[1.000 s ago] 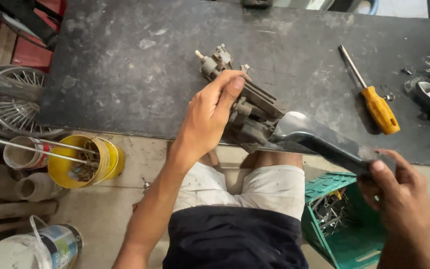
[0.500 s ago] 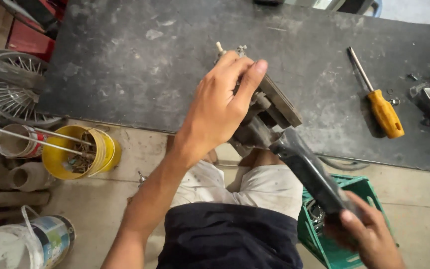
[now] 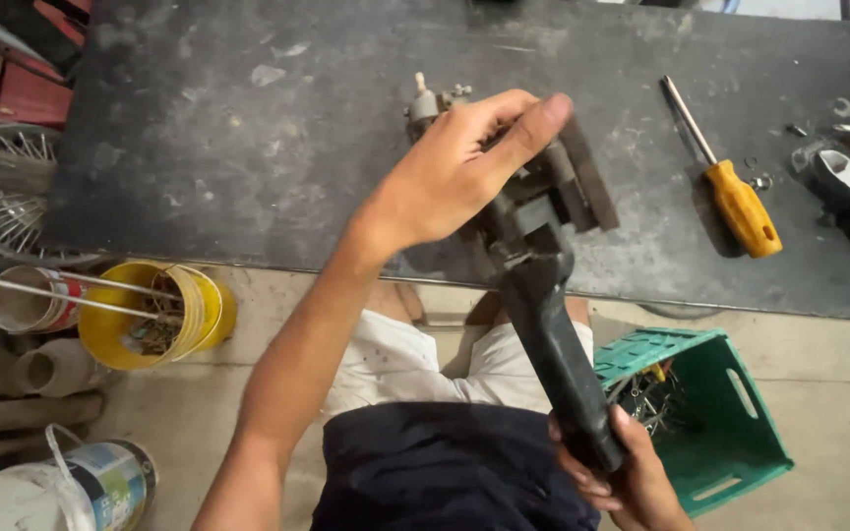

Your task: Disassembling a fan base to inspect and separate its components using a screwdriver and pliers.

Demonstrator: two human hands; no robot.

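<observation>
Holding the metal assembly (image 3: pixel 533 187) down at the near edge of the dark bench (image 3: pixel 248 147), our left hand (image 3: pixel 455 172) clamps over it while our right hand (image 3: pixel 612 472) grips the big wrench (image 3: pixel 553 344) handle. We judge a nut-turning step is underway; the next swing needs firm bracing.

Single view, worn on the person's head, looking steeply down and forward from close range. The dark tabletop (image 3: pixel 248 147) fills the upper half, toward 12 o'clock; the floor and the wearer's own lap lie toward 6 o'clock. A yellow bucket (image 3: pixel 164 315) sits at 9 o'clock, a green crate (image 3: pixel 730 413) at 4 o'clock.
</observation>
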